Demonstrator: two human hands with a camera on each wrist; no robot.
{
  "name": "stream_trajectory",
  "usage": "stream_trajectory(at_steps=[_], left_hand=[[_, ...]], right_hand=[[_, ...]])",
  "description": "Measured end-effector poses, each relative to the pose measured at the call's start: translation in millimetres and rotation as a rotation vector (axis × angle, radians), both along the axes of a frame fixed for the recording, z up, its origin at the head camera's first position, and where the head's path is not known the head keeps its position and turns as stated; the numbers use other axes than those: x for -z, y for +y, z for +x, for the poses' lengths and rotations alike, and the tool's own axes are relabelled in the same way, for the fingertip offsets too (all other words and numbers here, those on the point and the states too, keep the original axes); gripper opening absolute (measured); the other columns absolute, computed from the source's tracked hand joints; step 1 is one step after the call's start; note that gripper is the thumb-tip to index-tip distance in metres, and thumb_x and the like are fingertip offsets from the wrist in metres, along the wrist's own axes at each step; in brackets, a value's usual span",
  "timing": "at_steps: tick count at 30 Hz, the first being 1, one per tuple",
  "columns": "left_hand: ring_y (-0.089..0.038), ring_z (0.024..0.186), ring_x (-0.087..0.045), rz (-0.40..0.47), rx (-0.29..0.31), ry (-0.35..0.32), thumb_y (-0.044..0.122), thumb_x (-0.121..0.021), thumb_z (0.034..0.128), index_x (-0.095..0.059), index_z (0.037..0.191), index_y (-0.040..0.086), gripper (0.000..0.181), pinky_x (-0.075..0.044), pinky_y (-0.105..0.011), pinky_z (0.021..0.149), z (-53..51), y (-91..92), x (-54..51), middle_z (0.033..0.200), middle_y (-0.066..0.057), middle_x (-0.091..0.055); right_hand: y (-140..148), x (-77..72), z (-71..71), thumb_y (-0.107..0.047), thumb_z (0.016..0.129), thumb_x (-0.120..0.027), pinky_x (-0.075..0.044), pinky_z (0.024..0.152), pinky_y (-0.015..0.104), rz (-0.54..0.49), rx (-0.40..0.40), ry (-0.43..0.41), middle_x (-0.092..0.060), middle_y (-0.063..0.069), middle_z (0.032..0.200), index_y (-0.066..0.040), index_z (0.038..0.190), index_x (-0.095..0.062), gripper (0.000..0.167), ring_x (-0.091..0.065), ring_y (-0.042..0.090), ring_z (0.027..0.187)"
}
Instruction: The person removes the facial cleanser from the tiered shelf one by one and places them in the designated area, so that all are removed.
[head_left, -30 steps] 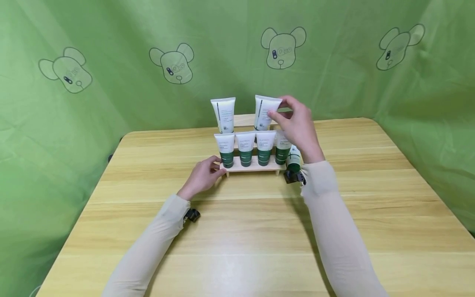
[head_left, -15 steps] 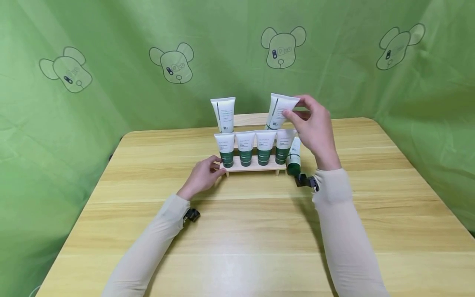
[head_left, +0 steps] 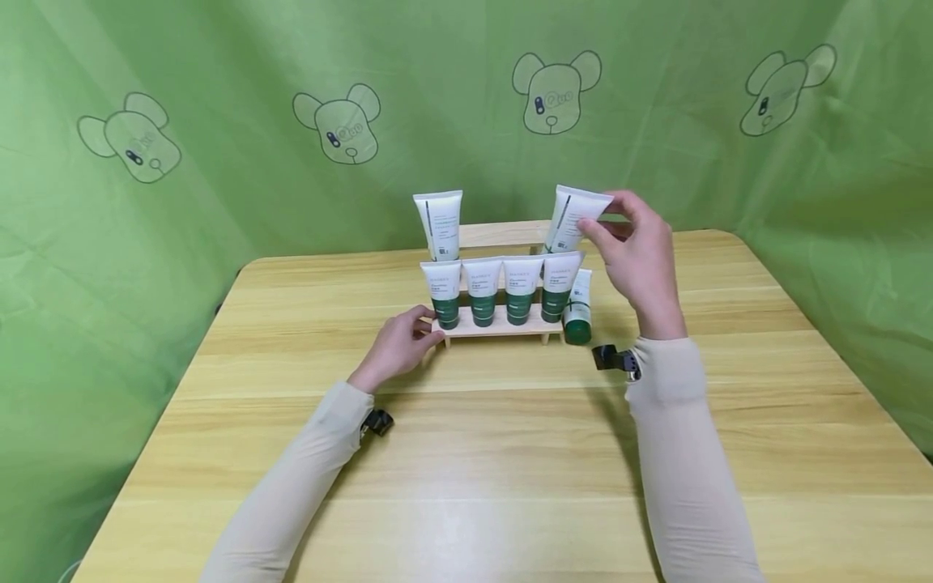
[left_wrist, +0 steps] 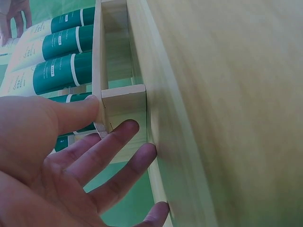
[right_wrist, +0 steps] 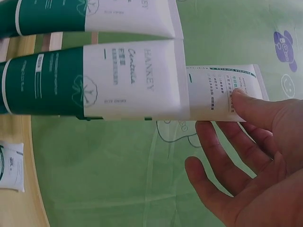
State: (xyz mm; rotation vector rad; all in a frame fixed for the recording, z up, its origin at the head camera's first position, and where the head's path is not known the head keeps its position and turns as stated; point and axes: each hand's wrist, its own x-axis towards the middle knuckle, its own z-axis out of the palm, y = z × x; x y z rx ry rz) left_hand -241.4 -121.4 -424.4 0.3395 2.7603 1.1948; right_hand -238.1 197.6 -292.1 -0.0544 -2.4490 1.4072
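Note:
A two-tier wooden rack (head_left: 503, 329) carries four white-and-green tubes on its front tier; one is the tube (head_left: 483, 293). On the back tier at the left stands a larger white tube (head_left: 440, 225). My right hand (head_left: 636, 257) pinches the top of another white tube (head_left: 574, 217), tilted at the rack's back right; its lower end is hidden behind the front row. My left hand (head_left: 397, 346) grips the rack's left end; in the left wrist view the thumb of the left hand (left_wrist: 90, 156) lies on the tier edge, the fingers beneath.
Against the rack's right side leans or lies a white tube with a green cap (head_left: 577, 312); which, I cannot tell. The wooden table (head_left: 466, 453) ends at a green curtain (head_left: 452, 97) with bear drawings behind it.
My right hand has moved right with the pinched white tube, from near the middle of the back tier to its right end. The left hand stays on the rack.

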Motion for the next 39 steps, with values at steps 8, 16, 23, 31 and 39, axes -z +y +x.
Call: stream_trajectory(at_steps=[8,16,23,31,39], left_hand=[[-0.029,0.112,-0.069,-0.007,0.003,0.005,0.025,-0.069,0.0999,-0.061,0.132,0.005,0.039,-0.055,-0.044,0.099,-0.5,-0.5,0.8,0.12,-0.016,-0.072],[-0.029,0.112,-0.069,-0.001,-0.001,-0.006,0.025,-0.068,0.1002,-0.061,0.133,0.006,0.039,-0.055,-0.044,0.098,0.5,-1.3,1.1,0.121,-0.016,-0.072],[-0.029,0.111,-0.069,-0.003,-0.002,-0.007,0.026,-0.068,0.1002,-0.06,0.133,0.006,0.039,-0.054,-0.045,0.098,0.7,-0.7,-0.1,0.12,-0.015,-0.072],[-0.029,0.112,-0.068,-0.006,0.003,-0.008,0.026,-0.068,0.1004,-0.06,0.133,0.006,0.039,-0.054,-0.044,0.098,0.8,-0.2,-1.1,0.122,-0.016,-0.071],[-0.029,0.112,-0.069,-0.007,0.004,-0.004,0.025,-0.068,0.1003,-0.06,0.133,0.005,0.039,-0.054,-0.045,0.098,1.2,-0.3,-2.0,0.121,-0.016,-0.072]], right_hand=[[14,2.3,-2.4,-0.037,0.098,-0.069,-0.055,0.101,0.036,-0.021,0.038,0.013,-0.062,0.008,0.14,-0.016,0.14,-0.059,0.048,-0.063,0.023,0.125],[32,3.2,-2.0,-0.038,0.098,-0.067,-0.053,0.097,0.032,-0.039,0.084,-0.018,-0.06,0.005,0.14,-0.018,0.139,-0.059,0.046,-0.06,0.018,0.124],[43,4.9,-2.1,-0.04,0.098,-0.067,-0.05,0.095,0.029,-0.051,0.104,-0.035,-0.059,0.003,0.139,-0.019,0.139,-0.059,0.047,-0.058,0.017,0.119],[51,10.0,-5.2,-0.044,0.098,-0.065,-0.048,0.094,0.03,-0.043,0.116,-0.084,-0.057,0.007,0.144,-0.02,0.144,-0.056,0.053,-0.056,0.02,0.12],[61,24.0,-11.0,-0.041,0.099,-0.066,-0.047,0.09,0.029,-0.035,0.132,-0.106,-0.06,0.004,0.135,-0.02,0.132,-0.052,0.041,-0.056,0.015,0.11]])
